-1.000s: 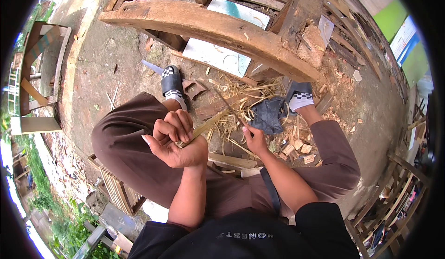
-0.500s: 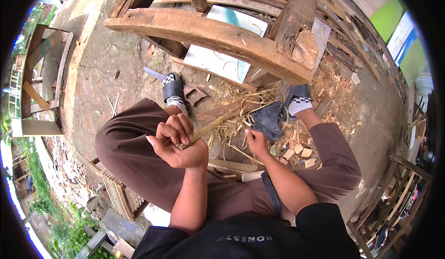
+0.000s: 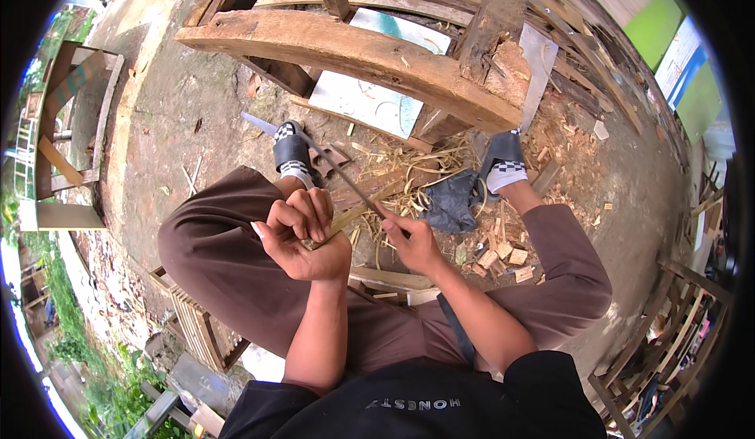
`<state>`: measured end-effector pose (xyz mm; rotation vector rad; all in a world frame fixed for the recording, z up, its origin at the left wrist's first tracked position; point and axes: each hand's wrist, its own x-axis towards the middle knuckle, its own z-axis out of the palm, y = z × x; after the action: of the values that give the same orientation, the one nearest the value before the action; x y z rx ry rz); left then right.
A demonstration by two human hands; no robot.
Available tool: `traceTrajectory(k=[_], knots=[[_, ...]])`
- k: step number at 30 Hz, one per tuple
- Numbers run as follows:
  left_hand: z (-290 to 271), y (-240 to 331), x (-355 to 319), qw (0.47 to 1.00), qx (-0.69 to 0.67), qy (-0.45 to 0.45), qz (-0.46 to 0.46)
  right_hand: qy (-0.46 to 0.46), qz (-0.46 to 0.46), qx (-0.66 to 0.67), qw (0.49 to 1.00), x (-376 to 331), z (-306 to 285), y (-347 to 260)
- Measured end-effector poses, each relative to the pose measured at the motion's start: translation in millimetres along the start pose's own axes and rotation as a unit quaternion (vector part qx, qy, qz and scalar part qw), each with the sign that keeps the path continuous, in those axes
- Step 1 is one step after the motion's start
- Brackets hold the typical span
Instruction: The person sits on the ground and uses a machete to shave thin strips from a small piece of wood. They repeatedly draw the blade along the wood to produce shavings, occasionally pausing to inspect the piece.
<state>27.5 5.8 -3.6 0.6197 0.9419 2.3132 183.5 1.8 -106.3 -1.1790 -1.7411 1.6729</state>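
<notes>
My left hand (image 3: 305,238), palm up with curled fingers, grips a narrow yellow-brown wooden strip (image 3: 346,218). The strip slants away to the upper right, its near end at my palm. In my right hand (image 3: 415,245) is a long knife (image 3: 340,170), its dark, slim blade seen nearly edge-on. The blade points to the far left and passes above the strip, close to it; whether they touch I cannot tell. The knife's handle is mostly hidden in my fist. Curly pale shavings (image 3: 436,160) lie on the ground beyond both hands.
A rough timber frame (image 3: 346,50) stands across the far side, a white board (image 3: 370,105) beneath it. A crumpled dark plastic bag (image 3: 450,203) and small wood offcuts (image 3: 503,254) lie by my right foot. A slatted wooden piece (image 3: 200,325) is beside my left thigh.
My right hand has moved left and slightly toward me, bringing the knife over near the strip. The blade now shows at full length. My left hand has barely shifted.
</notes>
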Motion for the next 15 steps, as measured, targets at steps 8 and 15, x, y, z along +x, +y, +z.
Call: traceTrajectory(k=[8, 15], knots=[[4.7, 4.0, -0.2, 1.0, 0.001, -0.007, -0.009, 0.041, 0.208, 0.002, 0.977, -12.9, 7.1, 75.0], [7.0, 1.5, -3.5, 1.0, 0.0, -0.022, -0.016, 0.03, 0.023, 0.008, 0.999, -1.2, 3.7, 6.7]])
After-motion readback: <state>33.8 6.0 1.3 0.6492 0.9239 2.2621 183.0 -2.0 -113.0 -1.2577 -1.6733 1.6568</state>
